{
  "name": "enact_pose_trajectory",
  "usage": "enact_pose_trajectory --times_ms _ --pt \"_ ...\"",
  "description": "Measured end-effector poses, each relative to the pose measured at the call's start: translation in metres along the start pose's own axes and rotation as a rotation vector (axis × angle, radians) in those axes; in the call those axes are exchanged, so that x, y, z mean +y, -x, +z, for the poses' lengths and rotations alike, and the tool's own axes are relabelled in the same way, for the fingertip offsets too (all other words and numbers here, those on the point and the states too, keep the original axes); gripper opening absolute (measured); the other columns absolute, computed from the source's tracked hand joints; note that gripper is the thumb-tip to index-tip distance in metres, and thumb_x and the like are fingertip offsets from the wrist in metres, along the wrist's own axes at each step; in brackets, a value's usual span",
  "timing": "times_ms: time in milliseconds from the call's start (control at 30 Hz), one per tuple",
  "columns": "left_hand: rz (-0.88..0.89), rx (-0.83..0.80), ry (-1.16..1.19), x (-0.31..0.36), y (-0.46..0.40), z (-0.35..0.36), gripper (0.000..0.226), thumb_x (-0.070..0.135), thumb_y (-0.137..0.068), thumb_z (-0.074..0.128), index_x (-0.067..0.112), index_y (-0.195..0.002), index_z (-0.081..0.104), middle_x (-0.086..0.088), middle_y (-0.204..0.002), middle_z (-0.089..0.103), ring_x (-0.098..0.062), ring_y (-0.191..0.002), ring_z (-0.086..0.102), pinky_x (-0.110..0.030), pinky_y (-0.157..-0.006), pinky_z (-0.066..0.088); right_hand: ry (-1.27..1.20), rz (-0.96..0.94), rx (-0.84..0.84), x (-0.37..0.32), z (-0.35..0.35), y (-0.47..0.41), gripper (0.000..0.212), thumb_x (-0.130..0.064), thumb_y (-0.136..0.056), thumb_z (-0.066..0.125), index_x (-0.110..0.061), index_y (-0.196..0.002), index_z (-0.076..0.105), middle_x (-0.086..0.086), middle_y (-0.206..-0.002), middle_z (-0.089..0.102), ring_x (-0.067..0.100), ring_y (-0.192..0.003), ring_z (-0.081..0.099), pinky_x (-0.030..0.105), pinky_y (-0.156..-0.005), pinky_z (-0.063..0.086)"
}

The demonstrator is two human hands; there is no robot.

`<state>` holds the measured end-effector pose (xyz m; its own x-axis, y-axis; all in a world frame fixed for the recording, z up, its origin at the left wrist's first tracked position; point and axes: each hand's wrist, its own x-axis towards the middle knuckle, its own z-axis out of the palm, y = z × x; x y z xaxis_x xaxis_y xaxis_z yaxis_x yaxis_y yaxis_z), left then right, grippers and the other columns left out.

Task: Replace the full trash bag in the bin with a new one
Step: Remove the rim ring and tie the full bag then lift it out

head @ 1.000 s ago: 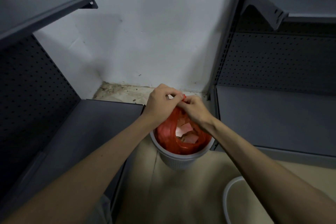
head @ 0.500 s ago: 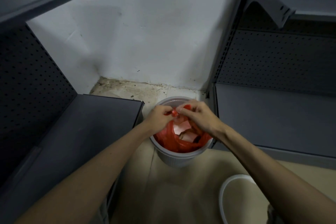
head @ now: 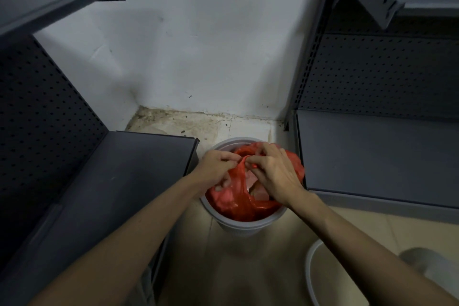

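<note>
Between both hands' fingers [head: 229, 156], red trash bag [head: 238, 196] inside bin [head: 244, 227].

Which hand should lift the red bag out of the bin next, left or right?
Probably the left hand. It already grips the stretched handle of the red bag from above, near the middle of the bin. The right hand only pinches a loose end and covers the bag's opening.

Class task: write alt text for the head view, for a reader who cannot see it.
Both hands, left and right, pinch the gathered top of a red bag that sits in a white bin on the floor. Grey shelves stand on either side, a white wall behind.
</note>
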<state>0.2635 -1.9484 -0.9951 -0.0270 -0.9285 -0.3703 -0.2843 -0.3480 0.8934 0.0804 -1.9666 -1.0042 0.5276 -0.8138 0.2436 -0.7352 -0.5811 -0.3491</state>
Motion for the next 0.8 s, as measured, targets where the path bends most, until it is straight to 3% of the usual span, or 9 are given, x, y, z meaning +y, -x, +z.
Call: enact_pose_trajectory --times_ms 133,233,300,367,467,600,700,800 --pt "0.040 0.033 0.007 0.000 -0.001 0.002 0.021 0.002 -0.090 0.063 0.004 -0.110 0.068 0.006 -0.041 0.054 -0.004 -0.030 0.042 -0.016 -0.030 0.031 -0.183 0.046 -0.028 -0.006 0.005 -0.004 0.019 -0.026 -0.096 0.055 -0.019 -0.102 0.071 -0.001 -0.094 0.051 0.020 -0.094 0.050 0.035 -0.080 0.040" --pt "0.116 0.150 -0.059 -0.004 -0.003 0.002 0.019 0.003 -0.087 0.067 0.005 -0.105 0.073 0.006 -0.069 0.071 0.003 -0.056 0.061 -0.008 -0.049 0.045 -0.330 0.067 -0.075 -0.007 0.005 -0.003 0.021 -0.027 -0.099 0.050 -0.020 -0.105 0.069 -0.001 -0.094 0.055 0.016 -0.093 0.051 0.034 -0.084 0.042" --pt "0.145 0.177 -0.082 -0.007 -0.003 0.002 0.017 0.006 -0.087 0.069 0.009 -0.104 0.076 0.000 -0.086 0.074 0.000 -0.074 0.067 -0.012 -0.065 0.051 -0.398 0.054 -0.115 -0.005 0.005 -0.001 0.021 -0.028 -0.100 0.048 -0.024 -0.107 0.067 -0.005 -0.091 0.055 0.010 -0.087 0.052 0.026 -0.080 0.039" --pt "0.134 0.176 -0.056 -0.010 -0.003 0.002 0.014 0.007 -0.088 0.069 0.013 -0.098 0.077 0.009 -0.075 0.073 0.005 -0.064 0.066 -0.009 -0.057 0.050 -0.454 0.062 -0.124 -0.003 0.004 0.000 0.021 -0.027 -0.100 0.050 -0.026 -0.109 0.068 -0.012 -0.087 0.056 0.004 -0.081 0.054 0.021 -0.076 0.040" --pt "0.083 0.176 0.010 -0.012 -0.003 0.004 0.016 0.008 -0.090 0.067 0.021 -0.086 0.075 0.016 -0.050 0.064 0.006 -0.041 0.057 -0.007 -0.039 0.040 -0.500 0.097 -0.104 -0.003 0.003 0.001 0.021 -0.028 -0.098 0.053 -0.026 -0.110 0.069 -0.011 -0.089 0.063 0.003 -0.079 0.061 0.026 -0.076 0.050" --pt "0.058 0.196 0.027 -0.011 -0.002 0.004 0.019 0.009 -0.089 0.069 0.025 -0.079 0.074 0.016 -0.044 0.060 0.006 -0.039 0.057 -0.007 -0.037 0.040 -0.523 0.096 -0.089 -0.002 0.003 0.003 0.021 -0.028 -0.097 0.055 -0.024 -0.109 0.072 -0.008 -0.088 0.068 0.003 -0.078 0.064 0.023 -0.076 0.052" --pt "0.104 0.225 -0.047 -0.008 -0.001 0.003 0.016 0.010 -0.085 0.073 0.025 -0.080 0.077 0.009 -0.070 0.072 -0.001 -0.065 0.070 -0.013 -0.054 0.052 -0.565 0.118 -0.053 0.000 0.004 0.005 0.020 -0.026 -0.094 0.059 -0.025 -0.110 0.072 -0.010 -0.095 0.070 0.001 -0.088 0.063 0.015 -0.081 0.049" --pt "0.137 0.248 -0.128 -0.005 -0.003 0.000 0.009 0.011 -0.083 0.075 0.014 -0.090 0.079 -0.001 -0.086 0.075 -0.016 -0.085 0.072 -0.031 -0.079 0.059 -0.596 0.127 -0.004 0.002 0.004 0.008 0.019 -0.022 -0.092 0.063 -0.022 -0.108 0.073 -0.013 -0.105 0.069 -0.005 -0.099 0.060 0.007 -0.088 0.043"
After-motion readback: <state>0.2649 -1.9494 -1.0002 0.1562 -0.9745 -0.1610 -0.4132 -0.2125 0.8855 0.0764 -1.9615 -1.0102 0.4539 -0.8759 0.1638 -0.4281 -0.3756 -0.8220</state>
